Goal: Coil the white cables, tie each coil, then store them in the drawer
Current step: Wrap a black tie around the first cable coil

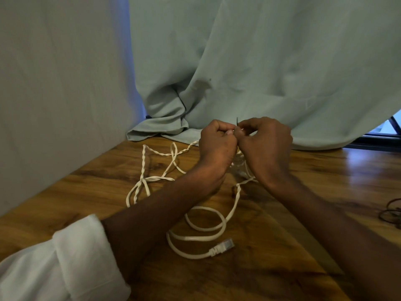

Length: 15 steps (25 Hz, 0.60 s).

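White twisted cable (152, 170), one that I can count, sprawls in loose loops over the wooden table (86, 192), its clear plug (225, 245) lying near me. My left hand (217, 144) and right hand (265, 146) meet above it, both curled tight, pinching a thin dark tie (237, 121) around a bunched section of cable.
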{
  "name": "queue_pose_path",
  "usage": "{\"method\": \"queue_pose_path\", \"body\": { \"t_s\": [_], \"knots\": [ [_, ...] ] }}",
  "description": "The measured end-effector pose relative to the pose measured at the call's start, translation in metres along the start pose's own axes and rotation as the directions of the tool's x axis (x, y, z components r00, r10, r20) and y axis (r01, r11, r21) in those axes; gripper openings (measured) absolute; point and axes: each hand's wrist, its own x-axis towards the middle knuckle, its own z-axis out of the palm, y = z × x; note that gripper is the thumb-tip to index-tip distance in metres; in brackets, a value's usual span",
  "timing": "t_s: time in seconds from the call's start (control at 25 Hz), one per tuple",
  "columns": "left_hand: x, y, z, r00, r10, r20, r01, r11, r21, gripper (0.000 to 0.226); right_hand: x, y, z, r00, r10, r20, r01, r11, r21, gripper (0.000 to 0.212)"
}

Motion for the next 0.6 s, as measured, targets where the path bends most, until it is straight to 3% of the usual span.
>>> {"method": "queue_pose_path", "body": {
  "t_s": [0.08, 0.24, 0.6],
  "knots": [
    [-0.001, 0.000, 0.000, 1.000, 0.012, 0.008, -0.012, 1.000, -0.001, 0.014, 0.000, -0.001, -0.001, 0.999, -0.042, -0.002, 0.042, 0.998, -0.044, 0.018],
    [-0.002, 0.001, 0.001, 0.998, 0.061, 0.014, -0.061, 0.997, 0.041, 0.017, 0.007, 0.006, -0.005, 1.000, -0.001, 0.002, 0.001, 0.999, 0.038, 0.012],
    [-0.001, -0.003, -0.002, 0.998, 0.056, 0.000, -0.056, 0.995, 0.086, 0.025, 0.020, 0.013, -0.008, 0.980, -0.012, 0.201, 0.007, 1.000, 0.027, 0.011]
  ]
}}
